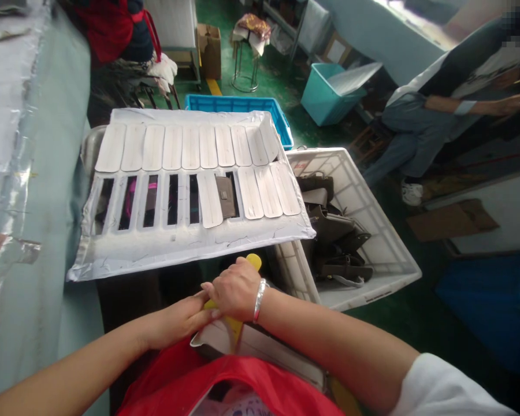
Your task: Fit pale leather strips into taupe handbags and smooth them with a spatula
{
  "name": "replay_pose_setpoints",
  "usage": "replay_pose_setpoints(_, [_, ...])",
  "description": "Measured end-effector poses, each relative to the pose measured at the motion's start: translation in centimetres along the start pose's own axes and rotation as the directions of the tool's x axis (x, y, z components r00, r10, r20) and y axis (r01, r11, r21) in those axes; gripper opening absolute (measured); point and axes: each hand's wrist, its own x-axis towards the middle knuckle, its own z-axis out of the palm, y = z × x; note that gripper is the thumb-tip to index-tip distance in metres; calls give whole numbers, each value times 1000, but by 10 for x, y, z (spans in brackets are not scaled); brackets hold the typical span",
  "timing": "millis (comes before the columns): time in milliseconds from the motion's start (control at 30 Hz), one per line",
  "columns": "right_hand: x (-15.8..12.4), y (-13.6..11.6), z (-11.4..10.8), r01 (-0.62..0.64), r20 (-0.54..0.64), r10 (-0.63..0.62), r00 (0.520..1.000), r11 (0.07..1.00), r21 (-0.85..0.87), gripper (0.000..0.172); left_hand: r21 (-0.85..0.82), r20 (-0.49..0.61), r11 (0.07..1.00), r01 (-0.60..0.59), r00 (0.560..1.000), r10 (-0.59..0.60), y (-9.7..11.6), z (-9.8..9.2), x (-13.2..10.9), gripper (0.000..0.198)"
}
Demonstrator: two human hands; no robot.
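Note:
In front of my body, my two hands meet low in the middle of the head view. My right hand (237, 289), with a silver bracelet at its wrist, is closed round a yellow rounded object (254, 262); its kind is mostly hidden. My left hand (179, 320) is closed beside it, thumb and fingers against the right hand; what it pinches is hidden. Under them lies a pale panel with a dark edge (281, 352) on my red apron (169, 375). Just beyond stands a white wrapped slotted board (156, 251) bearing pale rounded strips (190, 147) and one grey-brown piece (226, 196).
Right of the board, a white crate (390, 277) holds dark bag-like pieces (340, 231). Behind it is a blue crate (238, 103). A covered table (69, 144) runs along the left. A seated person (437, 110), a turquoise bin (323, 95) and a stool (247, 63) are further off.

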Motion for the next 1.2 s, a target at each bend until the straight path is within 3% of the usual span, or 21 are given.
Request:
replay_pose_setpoints(133, [2,-2,0,-38,-16,37,999,999,-36,55,-28,-17,999,-37,999,36,-2,-2,6,39])
replay_pose_setpoints(233, [-4,-11,-6,-51,-7,51,999,994,-99,54,-3,-10,990,-143,990,143,-1,3,8,39])
replay_pose_setpoints(333, [-26,-17,-23,-106,-7,107,994,981,-164,45,57,17,983,-175,984,175,-1,6,-3,54])
replay_pose_setpoints(400, [-54,-16,-38,-245,-38,242,969,952,-184,46,55,44,991,-123,992,121,-4,2,-18,66])
replay_pose_setpoints(467, [-89,-11,-54,-455,-109,443,890,877,-153,54,15,40,997,-79,996,78,-11,-6,-37,64])
replay_pose_setpoints(533, [-127,-6,-65,-638,-149,624,767,767,-68,58,-51,-14,997,-53,999,52,-16,-15,-51,54])
replay_pose_setpoints(633, [-176,-5,-68,-767,-33,778,627,625,144,60,-64,-127,998,-18,992,10,-15,-23,-53,52])
replay_pose_setpoints(700, [-199,-12,-63,-743,91,773,628,560,365,58,49,-167,999,-24,985,32,-8,-22,-43,54])
replay_pose_setpoints(800, [-218,-32,-54,-563,247,628,738,371,739,47,207,-105,977,-45,992,68,3,-13,-25,55])
replay_pose_setpoints(900, [-221,-57,-44,-354,242,524,817,124,927,54,241,11,969,-49,999,48,6,-4,-16,54])
replay_pose_setpoints(1000, [-214,-77,-33,-251,199,551,810,18,968,51,265,49,963,-51,998,39,6,2,-14,54])
replay_pose_setpoints(1200, [-180,-109,-5,-139,140,614,777,-49,989,47,303,61,952,-38,998,21,9,3,-7,53])
